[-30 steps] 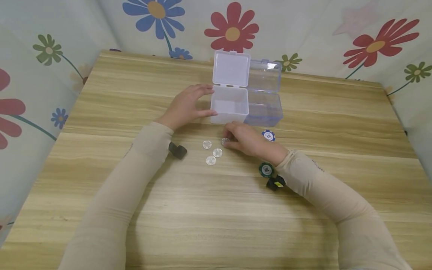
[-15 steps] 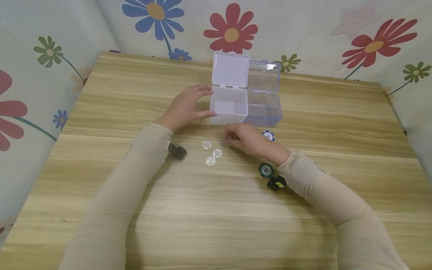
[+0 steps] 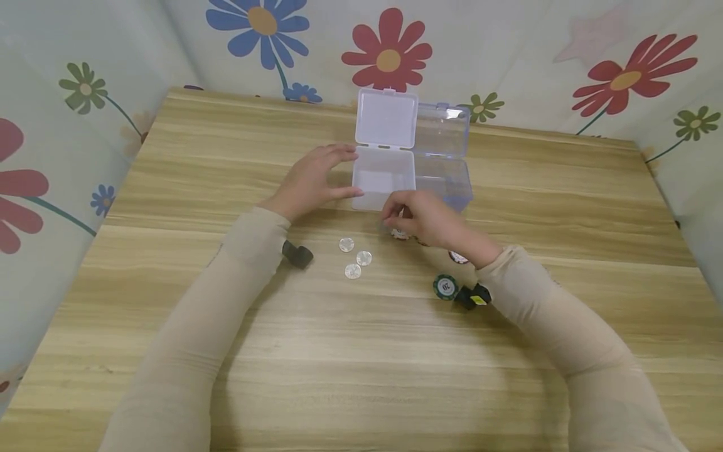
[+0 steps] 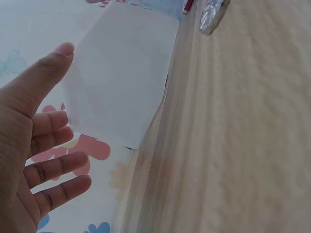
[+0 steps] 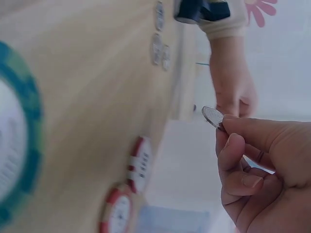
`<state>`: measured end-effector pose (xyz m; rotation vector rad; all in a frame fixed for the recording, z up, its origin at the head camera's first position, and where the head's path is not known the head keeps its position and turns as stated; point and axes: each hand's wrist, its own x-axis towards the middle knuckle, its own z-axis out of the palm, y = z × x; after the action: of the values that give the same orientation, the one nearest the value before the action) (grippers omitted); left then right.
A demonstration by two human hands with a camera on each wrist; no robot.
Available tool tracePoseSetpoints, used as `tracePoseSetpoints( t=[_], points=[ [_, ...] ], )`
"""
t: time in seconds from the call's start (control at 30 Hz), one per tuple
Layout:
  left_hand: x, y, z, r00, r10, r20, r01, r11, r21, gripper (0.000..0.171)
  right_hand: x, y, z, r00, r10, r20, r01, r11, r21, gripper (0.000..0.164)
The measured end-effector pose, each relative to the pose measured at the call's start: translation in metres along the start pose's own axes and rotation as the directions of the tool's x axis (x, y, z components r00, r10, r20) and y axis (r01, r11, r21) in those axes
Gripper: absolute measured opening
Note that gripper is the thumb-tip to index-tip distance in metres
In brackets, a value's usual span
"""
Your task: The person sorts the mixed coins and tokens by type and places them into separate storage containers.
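My right hand pinches a silver coin between thumb and forefinger, just in front of the open white box. My left hand is at that box's left side, fingers extended, with the thumb tip at the front corner and the fingertips near the back corner. In the left wrist view its thumb overlaps the box wall. Left of the right hand, three more coins lie on the table. Below the right hand, a red-and-white poker chip shows, with another red-edged chip beside it.
A clear bluish box with its lid up stands against the white box's right side. The green chip marked 20 lies near the right wrist camera. Another chip is partly under the right wrist. A floral curtain hangs behind the table.
The right hand has lifted the coin off the table and moved up and right towards the boxes. Chips beneath it now show; the blue 10 chip is hidden. The left hand has stayed put.
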<state>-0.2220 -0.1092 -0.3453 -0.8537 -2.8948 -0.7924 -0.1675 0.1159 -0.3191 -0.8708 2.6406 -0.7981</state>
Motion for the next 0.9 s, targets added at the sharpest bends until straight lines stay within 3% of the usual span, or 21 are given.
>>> tracePoseSetpoints(
  t=[0.47,0.9],
  points=[
    [0.001,-0.001,0.001,1.000,-0.013,-0.006,0.013,1.000,-0.001,0.071,0.014,-0.003,-0.027,0.995,0.031,-0.090,-0.032,0.999,-0.011,0.009],
    [0.001,-0.003,0.003,1.000,0.000,-0.017,0.000,1.000,-0.009,0.071,0.034,0.006,-0.032,0.987,0.089,-0.134,-0.086,0.996,0.025,0.010]
  ],
)
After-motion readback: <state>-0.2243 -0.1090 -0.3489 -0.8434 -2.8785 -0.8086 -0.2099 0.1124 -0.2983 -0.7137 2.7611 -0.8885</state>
